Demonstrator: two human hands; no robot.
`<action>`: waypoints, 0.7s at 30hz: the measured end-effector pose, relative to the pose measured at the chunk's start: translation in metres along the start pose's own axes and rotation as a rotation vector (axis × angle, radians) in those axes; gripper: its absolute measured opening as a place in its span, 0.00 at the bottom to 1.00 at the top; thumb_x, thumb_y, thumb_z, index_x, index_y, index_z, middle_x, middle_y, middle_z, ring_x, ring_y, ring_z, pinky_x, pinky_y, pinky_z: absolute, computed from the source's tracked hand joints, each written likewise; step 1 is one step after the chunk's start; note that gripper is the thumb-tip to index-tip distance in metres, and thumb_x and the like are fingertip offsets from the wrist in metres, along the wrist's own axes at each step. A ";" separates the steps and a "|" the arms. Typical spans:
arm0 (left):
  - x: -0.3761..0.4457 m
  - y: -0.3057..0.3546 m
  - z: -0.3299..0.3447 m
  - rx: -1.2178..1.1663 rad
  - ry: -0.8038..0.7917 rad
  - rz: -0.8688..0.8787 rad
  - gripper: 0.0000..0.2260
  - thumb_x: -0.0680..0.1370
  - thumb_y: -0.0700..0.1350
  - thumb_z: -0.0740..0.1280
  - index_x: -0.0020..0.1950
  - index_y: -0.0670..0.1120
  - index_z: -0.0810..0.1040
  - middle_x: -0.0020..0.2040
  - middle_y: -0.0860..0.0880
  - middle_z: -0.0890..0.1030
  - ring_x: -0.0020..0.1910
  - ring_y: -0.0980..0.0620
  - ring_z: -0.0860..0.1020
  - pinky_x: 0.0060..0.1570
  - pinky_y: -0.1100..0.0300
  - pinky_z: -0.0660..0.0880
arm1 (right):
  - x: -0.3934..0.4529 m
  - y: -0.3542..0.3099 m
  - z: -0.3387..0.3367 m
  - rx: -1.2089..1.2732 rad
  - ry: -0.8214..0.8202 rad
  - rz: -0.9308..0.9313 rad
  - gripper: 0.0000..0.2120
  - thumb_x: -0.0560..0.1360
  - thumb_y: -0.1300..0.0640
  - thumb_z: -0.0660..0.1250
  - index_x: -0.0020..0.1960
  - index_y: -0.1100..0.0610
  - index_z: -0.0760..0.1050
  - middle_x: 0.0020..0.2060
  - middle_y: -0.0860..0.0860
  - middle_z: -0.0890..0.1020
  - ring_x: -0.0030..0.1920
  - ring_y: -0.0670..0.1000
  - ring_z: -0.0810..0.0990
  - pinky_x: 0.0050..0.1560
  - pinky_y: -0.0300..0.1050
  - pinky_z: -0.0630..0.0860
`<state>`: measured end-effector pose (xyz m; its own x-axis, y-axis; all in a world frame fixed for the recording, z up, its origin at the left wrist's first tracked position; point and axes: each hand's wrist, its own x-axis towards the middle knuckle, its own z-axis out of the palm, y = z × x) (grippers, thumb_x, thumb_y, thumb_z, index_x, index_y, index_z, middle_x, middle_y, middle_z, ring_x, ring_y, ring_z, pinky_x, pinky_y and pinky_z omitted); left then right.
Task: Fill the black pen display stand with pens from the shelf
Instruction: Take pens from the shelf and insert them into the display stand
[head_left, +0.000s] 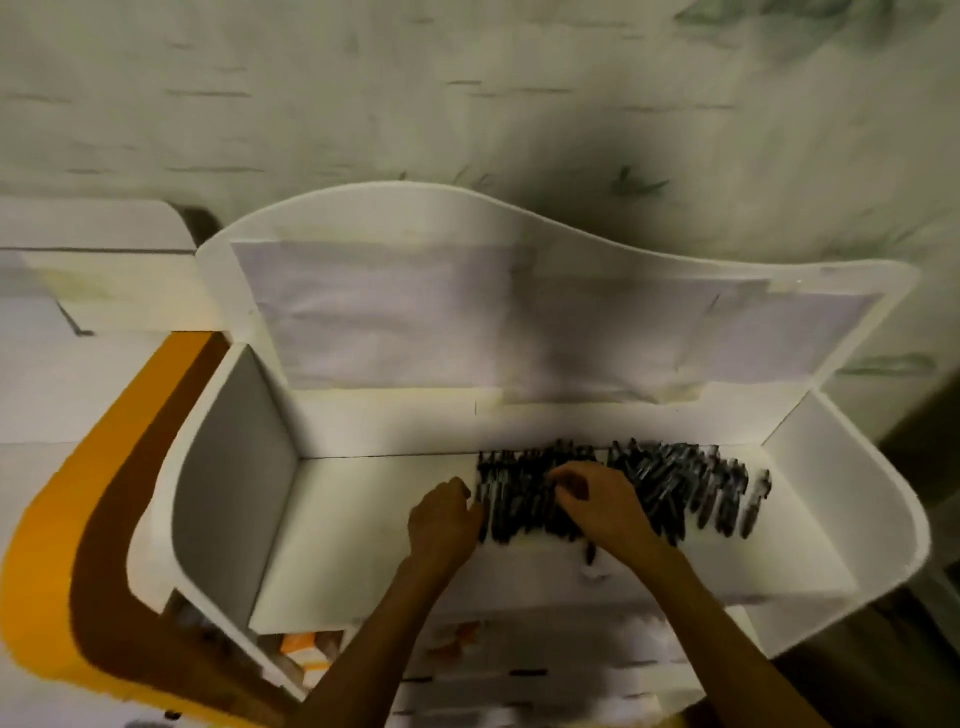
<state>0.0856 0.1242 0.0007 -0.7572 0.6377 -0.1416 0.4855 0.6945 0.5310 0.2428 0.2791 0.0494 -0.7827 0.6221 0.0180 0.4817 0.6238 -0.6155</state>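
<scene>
A pale wall (467, 93) with faint dark streaks and leaf-like marks fills the top of the head view; the whole picture is blurred. Against it stands a white shelf unit (519, 234) with a wavy back panel and two upright side panels. Pale paper sheets (415, 322) cover the back panel; no writing on them can be read, and no brand or label is legible anywhere. To the left of the unit runs a curved orange and brown band (93, 519).

On the white shelf (363, 519), towards its right half, lies a dense row of dark pens (691, 483), side by side against the back edge. One pen (758, 499) lies just apart at the right end of the row.

The right hand (602, 499) rests on the middle of the row with its fingers curled down among the pens; whether this grip has clamped on any pen cannot be told. The left hand (447, 519) sits at the left end of the row, touching the outermost pens; blur hides its grip too.

Below the shelf, small orange boxes (301, 649) show on a lower level.
</scene>
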 end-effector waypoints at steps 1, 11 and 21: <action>0.001 0.002 0.004 0.007 0.017 -0.021 0.15 0.81 0.57 0.62 0.57 0.47 0.75 0.53 0.49 0.79 0.48 0.52 0.77 0.45 0.58 0.73 | 0.002 0.005 0.000 0.007 -0.011 -0.009 0.10 0.78 0.56 0.68 0.58 0.52 0.81 0.56 0.50 0.83 0.54 0.50 0.81 0.59 0.42 0.76; 0.019 0.013 0.011 0.045 -0.069 -0.189 0.25 0.70 0.63 0.71 0.51 0.42 0.78 0.46 0.46 0.82 0.45 0.48 0.81 0.42 0.58 0.78 | 0.016 0.034 0.010 0.035 -0.070 -0.061 0.09 0.77 0.57 0.68 0.57 0.51 0.81 0.54 0.49 0.83 0.53 0.48 0.80 0.57 0.44 0.77; 0.032 0.026 0.021 0.071 -0.032 -0.217 0.27 0.72 0.54 0.72 0.65 0.41 0.73 0.62 0.44 0.75 0.59 0.46 0.75 0.51 0.59 0.71 | 0.025 0.042 0.009 0.045 -0.051 -0.108 0.09 0.78 0.57 0.68 0.57 0.50 0.81 0.54 0.48 0.82 0.50 0.45 0.78 0.54 0.36 0.73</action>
<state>0.0826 0.1695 -0.0076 -0.8337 0.4800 -0.2730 0.3428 0.8374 0.4256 0.2398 0.3171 0.0168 -0.8485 0.5271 0.0469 0.3762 0.6632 -0.6471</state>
